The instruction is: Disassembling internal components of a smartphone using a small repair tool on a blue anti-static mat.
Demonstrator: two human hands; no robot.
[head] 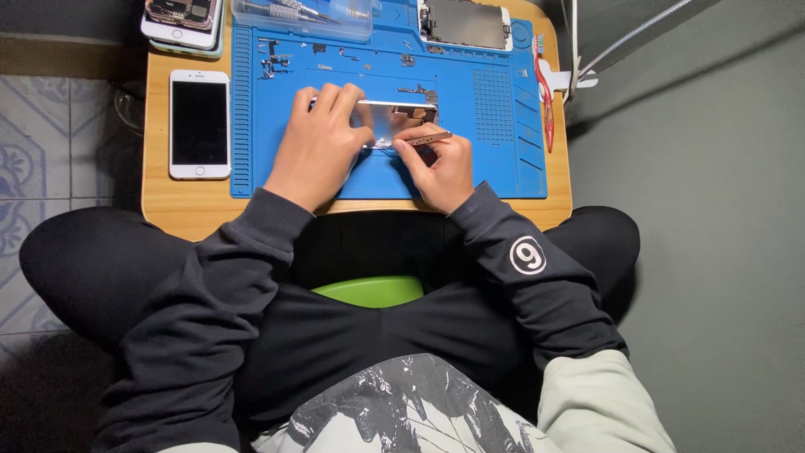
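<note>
Head view: left hand (323, 143) is pressing flat on an opened phone shell (394, 117) while right hand (443, 164) is pinching tweezers (428, 138) at its 5 o'clock edge, over a blue mat (495, 159).

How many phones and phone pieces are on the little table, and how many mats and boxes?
Whole white phone: 1
Stacked phones at the top left corner: 2, as far as I can tell
Opened phone shell under the left hand and right hand: 1
Detached screen: 1
Blue mat: 1
Clear plastic box: 1
Total: 7
</note>
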